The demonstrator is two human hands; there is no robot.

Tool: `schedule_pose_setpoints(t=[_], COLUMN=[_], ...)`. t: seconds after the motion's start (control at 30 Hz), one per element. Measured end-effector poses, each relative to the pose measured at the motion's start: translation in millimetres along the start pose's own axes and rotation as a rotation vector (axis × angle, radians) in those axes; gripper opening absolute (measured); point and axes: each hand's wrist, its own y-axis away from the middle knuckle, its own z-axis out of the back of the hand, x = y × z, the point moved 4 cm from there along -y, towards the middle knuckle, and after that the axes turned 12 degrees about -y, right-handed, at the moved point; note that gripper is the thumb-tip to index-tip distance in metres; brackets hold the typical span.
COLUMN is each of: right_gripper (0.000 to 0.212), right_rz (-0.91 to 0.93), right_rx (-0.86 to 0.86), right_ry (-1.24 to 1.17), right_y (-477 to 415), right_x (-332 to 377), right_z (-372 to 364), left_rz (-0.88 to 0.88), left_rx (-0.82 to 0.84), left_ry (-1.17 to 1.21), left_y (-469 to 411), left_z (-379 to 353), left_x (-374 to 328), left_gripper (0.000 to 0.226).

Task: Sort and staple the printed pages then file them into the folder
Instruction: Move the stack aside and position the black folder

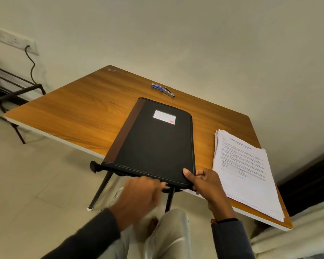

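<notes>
A black zipped folder (153,141) with a brown spine and a white label lies closed on the wooden table (73,105), its near end hanging over the table's front edge. My right hand (204,184) grips the folder's near right corner, thumb on top. My left hand (138,195) is at the folder's near edge, fingertips at the zip; it is blurred. A stack of printed pages (245,169) lies to the right of the folder. A stapler (169,91) and a small blue box (156,86) sit beyond the folder.
The table stands against a pale wall. A black metal rack (9,86) and a wall socket with a cable (29,58) are at the left. A light cushion edge (297,238) is at the lower right. My knees are under the table's front edge.
</notes>
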Motion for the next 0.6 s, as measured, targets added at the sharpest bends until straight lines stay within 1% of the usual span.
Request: schedule_pose_setpoints(t=[0.03,0.13,0.23,0.3,0.37,0.43,0.47,0.53,0.57,0.6], right_gripper=[0.039,0.039,0.039,0.038,0.038,0.037,0.034,0.030,0.029,0.029], right_rz=[0.003,0.002,0.005,-0.002,-0.014,0.007,0.037,0.138,0.203,0.267], right_rx=[0.005,0.008,0.012,0.027,0.026,-0.013,-0.039,-0.080,-0.086,-0.075], right_ry=[0.001,0.010,-0.014,-0.015,-0.007,-0.021,-0.042,-0.116,-0.177,-0.251], right_y=[0,0,0,1,3,8,12,19,21,23], right_x=[0,0,1,2,3,9,17,39,52,66], right_z=[-1,-1,-2,-7,-11,-12,-11,-10,-10,-10], left_rz=[0.032,0.195,0.311,0.368,0.411,0.421,0.412,0.360,0.322,0.279], left_rx=[-0.026,0.002,-0.066,-0.105,-0.105,-0.108,-0.087,-0.019,0.002,-0.012], left_ry=[-0.026,-0.103,-0.182,-0.226,-0.277,-0.315,-0.330,-0.328,-0.305,-0.286], left_y=[6,25,41,50,54,51,46,32,24,13], left_z=[9,33,64,78,83,86,84,82,82,83], left_x=[18,73,112,129,137,132,127,108,97,86], left_gripper=[0.042,0.049,0.048,0.047,0.050,0.050,0.056,0.086,0.096,0.099])
